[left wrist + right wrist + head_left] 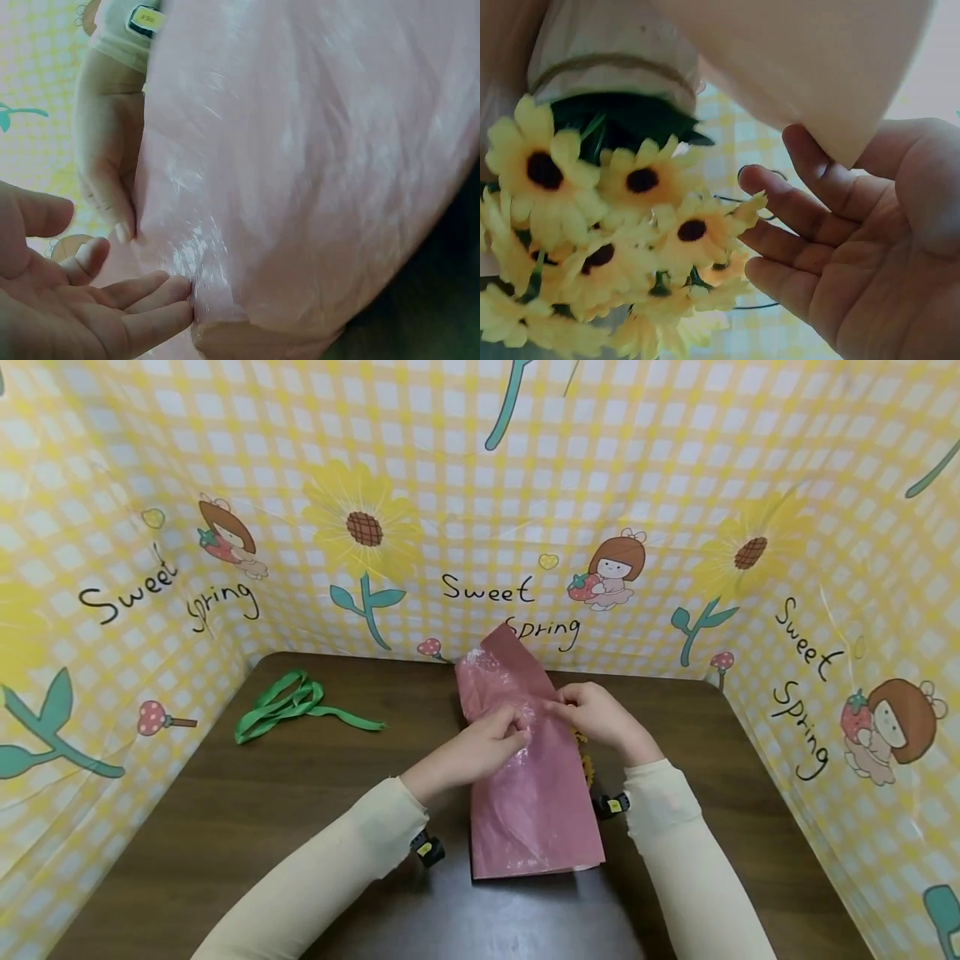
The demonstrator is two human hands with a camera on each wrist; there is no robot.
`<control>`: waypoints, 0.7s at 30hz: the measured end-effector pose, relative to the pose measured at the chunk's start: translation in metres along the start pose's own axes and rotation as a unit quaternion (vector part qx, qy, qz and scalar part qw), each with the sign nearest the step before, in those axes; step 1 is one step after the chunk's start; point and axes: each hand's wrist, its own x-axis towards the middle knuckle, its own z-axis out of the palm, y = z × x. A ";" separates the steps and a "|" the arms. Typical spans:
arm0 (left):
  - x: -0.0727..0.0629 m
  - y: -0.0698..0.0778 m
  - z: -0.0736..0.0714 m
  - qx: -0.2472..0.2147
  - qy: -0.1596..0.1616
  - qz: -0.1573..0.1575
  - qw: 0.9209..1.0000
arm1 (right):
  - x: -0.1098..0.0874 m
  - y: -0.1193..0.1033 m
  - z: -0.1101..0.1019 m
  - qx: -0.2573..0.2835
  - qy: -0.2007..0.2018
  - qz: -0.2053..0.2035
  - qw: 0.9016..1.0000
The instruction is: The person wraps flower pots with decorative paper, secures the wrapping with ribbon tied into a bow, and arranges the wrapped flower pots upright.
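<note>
A sheet of pink wrapping paper (pixel 536 810) with a shiny clear film stands folded over a bunch of yellow artificial sunflowers (pixel 600 225). Twine circles a pale wrap (pixel 615 71) above the blooms in the right wrist view. My left hand (pixel 483 747) touches the paper's film side with bent fingertips, its thumb apart from them in the left wrist view. At the paper's right edge, my right hand (pixel 596 714) pinches a corner between thumb and forefinger, other fingers loosely spread beside the flowers. From the head view, most of the bouquet is hidden beneath the paper.
A green ribbon (pixel 288 702) lies loosely looped at the back left of the dark wooden table (pixel 315 860). Yellow checked cloth (pixel 465 510) with printed flowers rises behind the table and along both sides.
</note>
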 end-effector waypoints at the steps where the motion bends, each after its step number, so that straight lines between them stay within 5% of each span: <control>1: 0.001 0.000 0.000 0.010 0.003 -0.001 1.000 | 0.000 0.002 0.000 -0.008 0.001 -0.002 1.000; 8: 0.004 0.001 -0.001 0.077 0.010 0.003 0.997 | -0.001 0.022 0.003 -0.017 -0.008 0.021 1.000; 21: 0.008 0.001 -0.004 0.110 0.003 -0.002 0.994 | -0.005 0.046 0.015 0.004 0.005 0.028 1.000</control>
